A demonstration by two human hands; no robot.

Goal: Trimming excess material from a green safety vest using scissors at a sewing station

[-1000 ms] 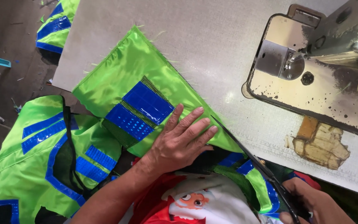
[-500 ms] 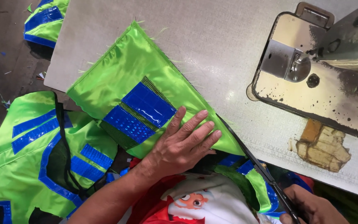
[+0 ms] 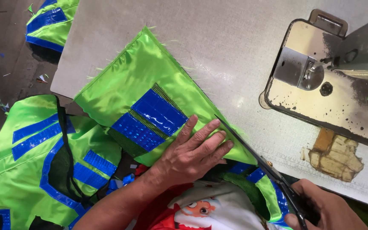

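Observation:
A bright green satin fabric piece with blue reflective strips lies flat on the grey table. My left hand presses flat on the fabric's near edge, fingers spread. My right hand grips the handles of dark scissors at the lower right. The scissor blades run along the fabric's right edge, tips close to my left fingertips.
A sewing machine bed with its metal plate fills the upper right. A pile of green and blue vests sits at the lower left, another vest on the floor at the top left. A worn patch marks the table.
The scissors have slid up along the fabric's right edge toward my left fingers. My left hand stays pressed in place. The view has shifted slightly.

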